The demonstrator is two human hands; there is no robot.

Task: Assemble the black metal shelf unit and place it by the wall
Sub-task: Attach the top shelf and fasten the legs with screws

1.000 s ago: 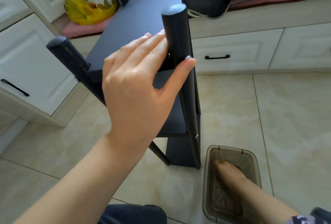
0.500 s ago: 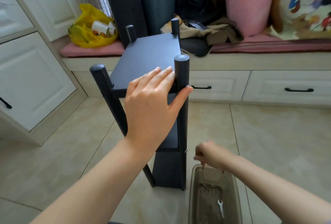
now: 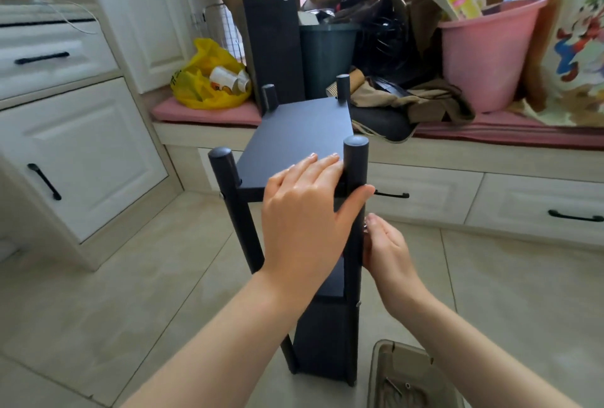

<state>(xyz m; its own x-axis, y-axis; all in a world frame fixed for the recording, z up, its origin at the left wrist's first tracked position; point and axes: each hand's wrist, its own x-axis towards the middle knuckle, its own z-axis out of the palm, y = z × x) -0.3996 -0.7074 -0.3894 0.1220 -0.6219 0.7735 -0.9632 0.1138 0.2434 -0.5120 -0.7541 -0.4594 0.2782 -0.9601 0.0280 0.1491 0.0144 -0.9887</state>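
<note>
Shelf unit (image 3: 294,133) is standing upright on the tiled floor (image 3: 130,293), all four posts up, with a top panel and lower panels already sitting between them.

My left hand (image 3: 304,211) is pressing down on the unit's top panel at its near right corner. The fingers are lying straight and together on the panel, and the thumb is reaching across the front of the near right post (image 3: 356,159).

My right hand (image 3: 387,247) is working against the right side of that same post, just under the top panel. Its fingertips are closed in a pinch on a small metal fastener (image 3: 365,226), too small to identify for sure.

The parts tray (image 3: 380,371) is sitting just right of the unit's foot, with hardware still inside.

Judgement: the frame is mostly built. I am probably fixing this top corner joint. Remaining: tightening, checking the other joints, then carrying the unit to the wall.
</note>
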